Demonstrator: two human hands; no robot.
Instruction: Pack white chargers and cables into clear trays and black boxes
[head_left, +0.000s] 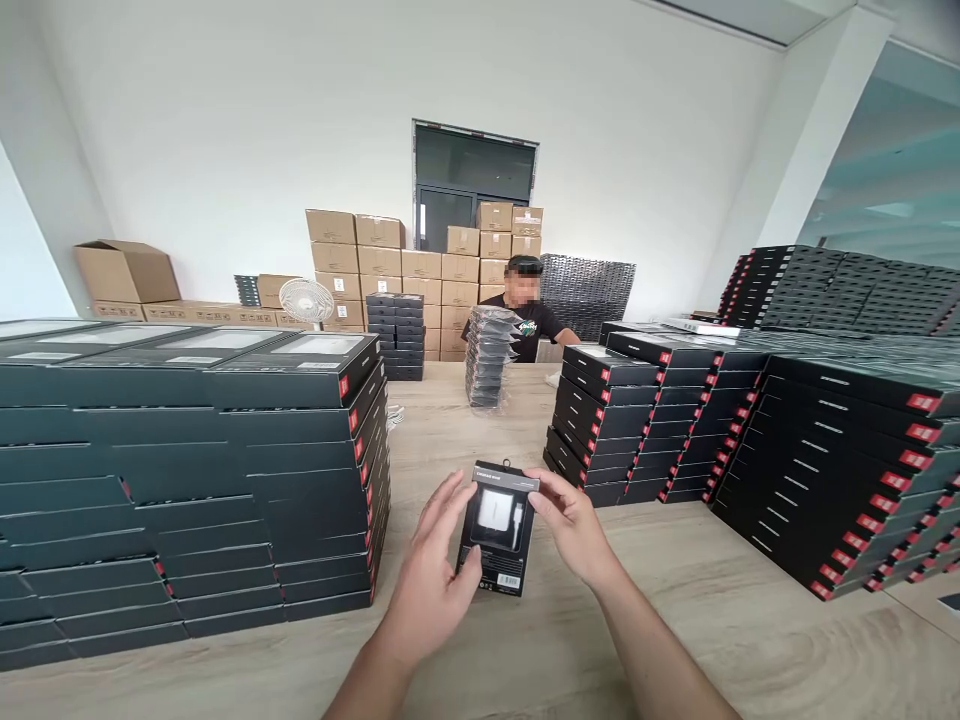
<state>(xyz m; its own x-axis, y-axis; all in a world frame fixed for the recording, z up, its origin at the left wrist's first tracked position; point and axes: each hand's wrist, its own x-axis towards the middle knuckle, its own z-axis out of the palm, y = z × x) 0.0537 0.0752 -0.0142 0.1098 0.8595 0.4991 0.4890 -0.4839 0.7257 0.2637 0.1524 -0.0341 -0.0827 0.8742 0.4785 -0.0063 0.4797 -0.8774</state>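
I hold a small black product box with a clear window showing a white charger and cable, upright above the wooden table. My left hand grips its lower left edge, thumb against the side, fingers partly spread. My right hand pinches its top right corner. Both hands are near the table's middle, between tall stacks of identical black boxes.
High stacks of black boxes stand at left and right. A wrapped pile of boxes sits mid-table. A person sits at the far end. Cardboard cartons and a white fan line the back wall.
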